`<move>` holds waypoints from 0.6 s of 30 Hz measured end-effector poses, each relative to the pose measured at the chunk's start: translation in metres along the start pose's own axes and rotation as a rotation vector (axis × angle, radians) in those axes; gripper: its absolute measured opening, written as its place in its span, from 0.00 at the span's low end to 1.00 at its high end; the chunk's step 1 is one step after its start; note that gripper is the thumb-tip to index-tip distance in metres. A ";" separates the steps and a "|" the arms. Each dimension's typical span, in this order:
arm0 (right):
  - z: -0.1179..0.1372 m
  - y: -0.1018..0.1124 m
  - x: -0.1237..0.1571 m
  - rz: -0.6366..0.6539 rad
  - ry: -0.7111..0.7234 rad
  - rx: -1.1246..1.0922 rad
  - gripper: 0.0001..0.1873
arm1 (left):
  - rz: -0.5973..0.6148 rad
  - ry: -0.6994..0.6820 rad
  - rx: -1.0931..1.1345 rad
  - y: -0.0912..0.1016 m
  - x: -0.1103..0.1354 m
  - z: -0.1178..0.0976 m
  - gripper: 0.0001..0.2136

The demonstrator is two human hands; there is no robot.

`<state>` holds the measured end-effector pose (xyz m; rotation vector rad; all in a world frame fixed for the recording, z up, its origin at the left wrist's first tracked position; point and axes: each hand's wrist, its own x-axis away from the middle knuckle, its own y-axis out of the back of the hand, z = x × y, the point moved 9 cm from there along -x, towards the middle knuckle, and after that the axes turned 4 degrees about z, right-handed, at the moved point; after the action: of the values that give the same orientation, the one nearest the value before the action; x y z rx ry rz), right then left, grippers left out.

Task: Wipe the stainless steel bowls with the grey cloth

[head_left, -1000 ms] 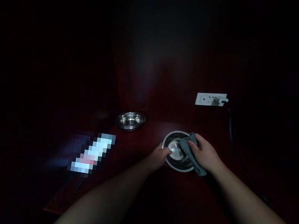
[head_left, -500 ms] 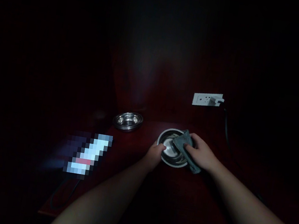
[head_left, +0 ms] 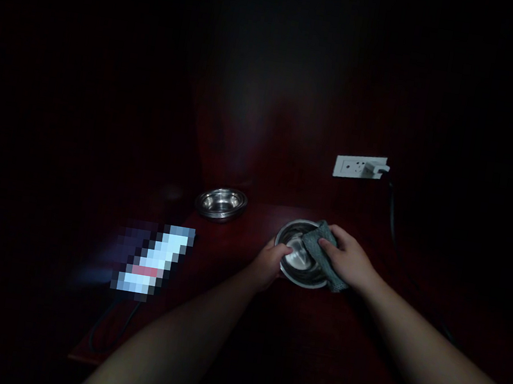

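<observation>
A shiny metal bowl (head_left: 297,257) is tilted over the dark red table in front of me. My left hand (head_left: 269,265) grips its left side, the thumb over the rim and the fingers hidden beneath. In my right hand (head_left: 348,257) is a folded grey-green cloth (head_left: 323,248), which lies against the right side of the bowl, partly over the rim and inside. The right thumb rests on top of the cloth; the other fingers are mostly hidden behind it.
Stacked metal bowls (head_left: 221,204) stand at the back left of the table (head_left: 226,259). A blurred-out glowing screen (head_left: 155,263) with a cable lies at the left. On the back wall a white socket (head_left: 360,167) holds a plug with a hanging cord (head_left: 392,213). The surroundings are very dark.
The bowl has tilted slightly and shifted a little to the right with both hands. The cloth stays against its right side. The whole view has moved slightly.
</observation>
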<state>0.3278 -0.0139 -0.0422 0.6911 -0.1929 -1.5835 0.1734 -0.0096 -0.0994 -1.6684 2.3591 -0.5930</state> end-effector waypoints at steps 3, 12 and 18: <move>0.003 0.002 0.001 -0.014 0.025 0.045 0.08 | 0.022 -0.035 0.004 -0.001 -0.003 -0.001 0.23; 0.020 0.003 0.003 0.019 0.089 0.069 0.11 | 0.099 -0.011 0.009 -0.007 0.002 -0.001 0.22; 0.020 0.000 0.004 0.034 0.102 0.100 0.09 | 0.142 -0.011 0.039 -0.010 0.001 -0.001 0.23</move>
<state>0.3171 -0.0236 -0.0270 0.8405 -0.2088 -1.5100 0.1809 -0.0135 -0.0947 -1.4688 2.4167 -0.5975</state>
